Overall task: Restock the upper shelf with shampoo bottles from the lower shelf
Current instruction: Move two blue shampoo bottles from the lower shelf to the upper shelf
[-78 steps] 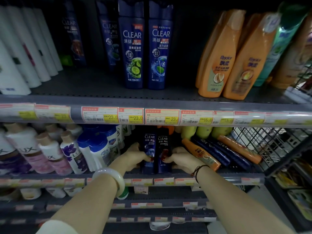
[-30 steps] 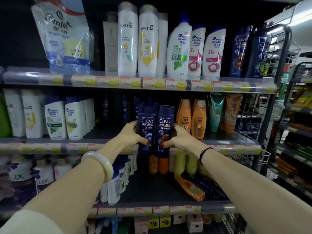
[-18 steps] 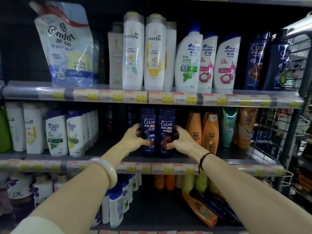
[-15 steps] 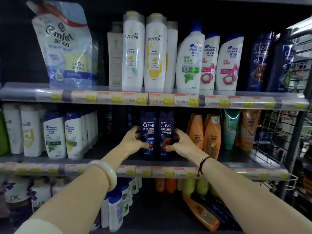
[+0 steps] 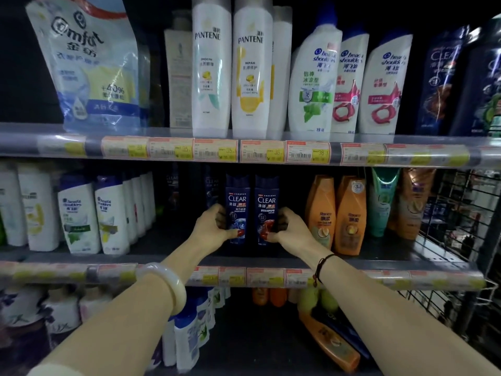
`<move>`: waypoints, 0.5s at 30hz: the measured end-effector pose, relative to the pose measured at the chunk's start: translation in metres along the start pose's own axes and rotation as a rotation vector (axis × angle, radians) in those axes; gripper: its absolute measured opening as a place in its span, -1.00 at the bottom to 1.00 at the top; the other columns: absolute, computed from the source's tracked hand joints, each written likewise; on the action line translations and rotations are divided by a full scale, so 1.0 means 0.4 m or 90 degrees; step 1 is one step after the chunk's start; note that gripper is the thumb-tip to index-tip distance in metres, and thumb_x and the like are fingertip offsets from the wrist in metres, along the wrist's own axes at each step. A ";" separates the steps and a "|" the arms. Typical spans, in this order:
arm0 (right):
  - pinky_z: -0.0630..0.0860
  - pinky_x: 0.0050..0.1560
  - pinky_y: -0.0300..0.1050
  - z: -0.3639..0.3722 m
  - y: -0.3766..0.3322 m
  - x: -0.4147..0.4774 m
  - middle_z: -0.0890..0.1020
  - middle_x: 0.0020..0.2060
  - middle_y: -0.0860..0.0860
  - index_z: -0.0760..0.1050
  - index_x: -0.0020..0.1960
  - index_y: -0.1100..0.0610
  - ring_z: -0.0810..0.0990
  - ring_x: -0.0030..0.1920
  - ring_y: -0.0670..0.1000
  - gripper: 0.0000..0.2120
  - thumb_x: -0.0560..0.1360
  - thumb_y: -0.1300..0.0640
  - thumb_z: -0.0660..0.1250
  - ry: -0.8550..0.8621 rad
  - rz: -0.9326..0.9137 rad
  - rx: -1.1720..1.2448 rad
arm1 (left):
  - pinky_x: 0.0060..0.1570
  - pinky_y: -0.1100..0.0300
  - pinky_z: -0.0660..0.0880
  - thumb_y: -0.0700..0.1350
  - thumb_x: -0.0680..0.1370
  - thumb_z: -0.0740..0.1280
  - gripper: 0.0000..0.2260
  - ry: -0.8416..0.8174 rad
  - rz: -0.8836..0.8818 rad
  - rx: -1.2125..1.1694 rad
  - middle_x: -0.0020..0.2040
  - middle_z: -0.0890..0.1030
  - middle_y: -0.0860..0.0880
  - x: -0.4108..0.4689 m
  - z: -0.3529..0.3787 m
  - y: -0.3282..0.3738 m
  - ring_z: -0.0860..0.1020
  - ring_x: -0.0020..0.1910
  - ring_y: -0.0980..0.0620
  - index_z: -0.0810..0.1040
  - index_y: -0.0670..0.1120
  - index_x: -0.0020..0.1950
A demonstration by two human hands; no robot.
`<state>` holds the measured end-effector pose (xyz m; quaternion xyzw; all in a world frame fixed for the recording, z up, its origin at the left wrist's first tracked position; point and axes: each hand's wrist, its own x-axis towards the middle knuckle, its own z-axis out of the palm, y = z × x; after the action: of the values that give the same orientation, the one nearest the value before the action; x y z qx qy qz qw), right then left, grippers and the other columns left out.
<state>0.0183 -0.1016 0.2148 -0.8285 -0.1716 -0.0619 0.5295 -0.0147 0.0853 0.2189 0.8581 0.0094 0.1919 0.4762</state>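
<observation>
**Two Clear bottles set down on the upper shelf**

The upper shelf (image 5: 271, 257) is now reached: two dark Clear bottles (image 5: 236, 211), lifted from the lower shelf (image 5: 244, 346) seconds ago, are stood upright side by side beside the orange bottles (image 5: 349, 215). The left hand (image 5: 214, 226) is clamped on one, the right hand (image 5: 290, 229) on the other. Release is judged imminent. The aisle is dimly lit.
</observation>
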 end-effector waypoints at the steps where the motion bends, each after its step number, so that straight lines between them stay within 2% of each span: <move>1: 0.50 0.10 -0.11 0.002 0.003 0.002 0.57 -0.02 0.05 0.42 0.20 0.24 0.55 0.03 0.04 -0.55 0.35 0.34 0.47 0.001 0.007 -0.001 | -0.20 0.29 0.42 -0.28 0.34 0.53 -0.64 -0.001 -0.004 -0.008 -0.24 0.48 0.05 0.001 0.002 -0.001 0.47 -0.16 0.03 0.41 -0.15 -0.01; 4: 0.45 0.03 -0.16 0.004 0.008 -0.004 0.56 -0.05 0.04 0.47 0.18 0.24 0.54 0.02 0.04 -0.60 0.37 0.29 0.48 0.002 0.034 -0.007 | -0.16 0.20 0.48 -0.27 0.33 0.53 -0.63 -0.013 -0.030 -0.019 -0.19 0.52 -0.04 -0.001 0.002 -0.003 0.49 -0.13 0.00 0.43 -0.15 0.01; 7: 0.43 0.00 -0.18 -0.006 0.008 -0.025 0.58 -0.02 0.10 0.49 0.19 0.28 0.53 0.00 0.03 -0.59 0.38 0.23 0.48 0.012 0.058 -0.040 | -0.08 0.11 0.52 -0.26 0.35 0.52 -0.59 -0.028 -0.070 -0.010 -0.04 0.56 -0.13 -0.021 -0.001 -0.004 0.53 -0.07 -0.04 0.47 -0.18 0.13; 10: 0.43 -0.04 -0.19 -0.025 -0.004 -0.056 0.62 0.00 0.16 0.50 0.21 0.29 0.54 -0.03 0.03 -0.58 0.39 0.23 0.47 0.026 0.072 -0.064 | -0.04 0.13 0.49 -0.26 0.36 0.50 -0.55 -0.023 -0.088 -0.002 0.00 0.52 -0.11 -0.052 -0.013 0.006 0.51 -0.01 -0.04 0.47 -0.21 0.20; 14: 0.42 -0.23 -0.29 -0.050 -0.037 -0.107 0.61 0.02 0.13 0.52 0.20 0.26 0.52 -0.05 -0.02 -0.61 0.41 0.20 0.45 0.018 0.043 -0.123 | -0.06 0.19 0.43 -0.27 0.36 0.49 -0.61 -0.023 -0.041 0.053 -0.01 0.53 -0.11 -0.100 -0.032 0.048 0.50 -0.03 0.00 0.52 -0.24 0.16; 15: 0.42 -0.22 -0.31 -0.054 -0.046 -0.124 0.60 0.04 0.12 0.52 0.21 0.24 0.51 -0.03 -0.03 -0.62 0.42 0.18 0.44 0.008 0.036 -0.144 | -0.06 0.19 0.42 -0.26 0.37 0.49 -0.62 -0.027 -0.025 0.069 -0.02 0.53 -0.10 -0.113 -0.034 0.060 0.50 -0.03 0.00 0.53 -0.23 0.15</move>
<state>-0.0327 -0.1249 0.2258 -0.8872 -0.1370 -0.0712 0.4349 -0.0653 0.0742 0.2306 0.8863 0.0265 0.1631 0.4326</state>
